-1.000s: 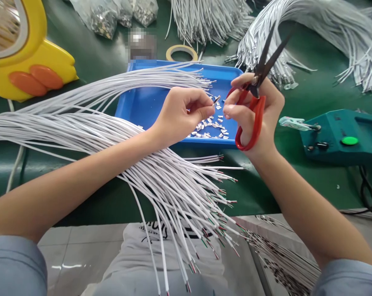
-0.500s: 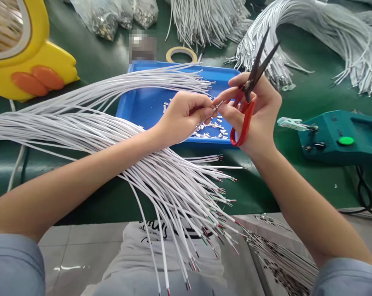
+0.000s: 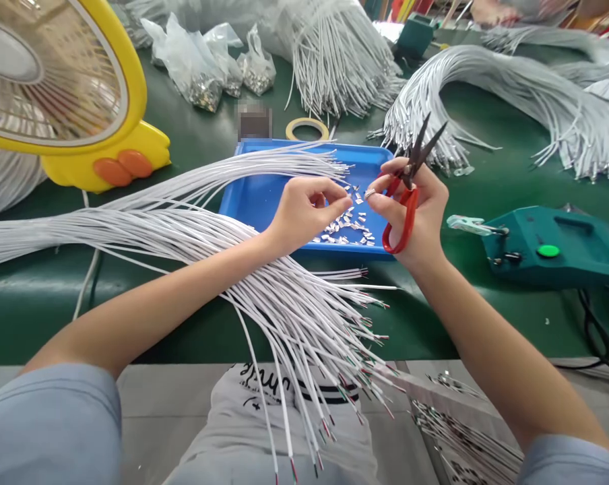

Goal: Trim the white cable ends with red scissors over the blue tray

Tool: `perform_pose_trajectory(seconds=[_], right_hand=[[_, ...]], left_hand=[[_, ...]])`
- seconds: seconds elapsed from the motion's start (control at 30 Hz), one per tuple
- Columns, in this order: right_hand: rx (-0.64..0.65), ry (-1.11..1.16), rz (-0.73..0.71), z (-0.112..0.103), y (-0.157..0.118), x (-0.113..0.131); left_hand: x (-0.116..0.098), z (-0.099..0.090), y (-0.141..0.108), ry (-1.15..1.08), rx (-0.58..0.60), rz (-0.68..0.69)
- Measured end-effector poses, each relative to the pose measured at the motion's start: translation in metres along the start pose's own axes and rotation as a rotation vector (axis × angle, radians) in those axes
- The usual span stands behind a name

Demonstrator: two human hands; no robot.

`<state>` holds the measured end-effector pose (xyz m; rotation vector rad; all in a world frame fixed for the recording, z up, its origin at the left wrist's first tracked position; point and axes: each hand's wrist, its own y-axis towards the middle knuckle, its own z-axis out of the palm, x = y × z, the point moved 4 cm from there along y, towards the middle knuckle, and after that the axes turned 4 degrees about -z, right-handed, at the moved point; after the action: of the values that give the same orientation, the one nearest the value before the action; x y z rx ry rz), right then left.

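My right hand holds red-handled scissors, their dark blades apart and pointing up. Its thumb and forefinger also pinch a small pale piece. My left hand is over the blue tray, thumb and forefinger pressed together; anything between them is too small to make out. Small white-and-metal pieces lie scattered in the tray. One bundle of white cables reaches over the tray's back left. A larger bundle runs under my left forearm, its stripped ends fanning past the table's front edge.
A yellow fan stands at the left. Bags of metal parts, a tape roll and more cable bundles lie behind the tray. A green machine sits at the right. A person's hand shows at the top right.
My hands have moved apart, leaving a gap between their fingertips. The camera view has tilted up, showing more of the fan and the back of the table.
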<state>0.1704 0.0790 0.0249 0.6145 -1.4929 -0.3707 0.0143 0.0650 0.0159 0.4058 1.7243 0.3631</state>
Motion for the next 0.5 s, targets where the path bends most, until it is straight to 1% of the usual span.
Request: perform_pose_trajectory(seconds=[0.07, 0.17, 0.2, 0.27, 0.33, 0.4, 0.47, 0.5], right_hand=[[-0.060, -0.026, 0.027, -0.006, 0.002, -0.006], [-0.177, -0.153, 0.106, -0.015, 0.006, -0.015], [-0.211, -0.195, 0.144, -0.018, 0.007, -0.019], [-0.257, -0.243, 0.200, -0.022, 0.009, -0.023], [-0.286, -0.245, 0.223, -0.025, 0.010, -0.025], [-0.314, -0.232, 0.243, -0.027, 0.010, -0.027], [-0.340, -0.221, 0.263, -0.028, 0.009, -0.028], [-0.353, -0.216, 0.266, -0.028, 0.009, -0.028]], left_hand=[[0.000, 0.004, 0.000, -0.020, 0.102, -0.035], [-0.004, 0.012, -0.005, -0.038, 0.318, -0.050], [-0.007, 0.015, -0.008, -0.015, 0.389, -0.032], [-0.016, 0.022, -0.016, 0.087, 0.538, 0.052], [-0.028, 0.030, -0.027, 0.198, 0.673, 0.148], [-0.039, 0.036, -0.036, 0.243, 0.799, 0.196], [-0.049, 0.037, -0.039, 0.260, 0.895, 0.233], [-0.051, 0.034, -0.036, 0.308, 0.913, 0.246]])
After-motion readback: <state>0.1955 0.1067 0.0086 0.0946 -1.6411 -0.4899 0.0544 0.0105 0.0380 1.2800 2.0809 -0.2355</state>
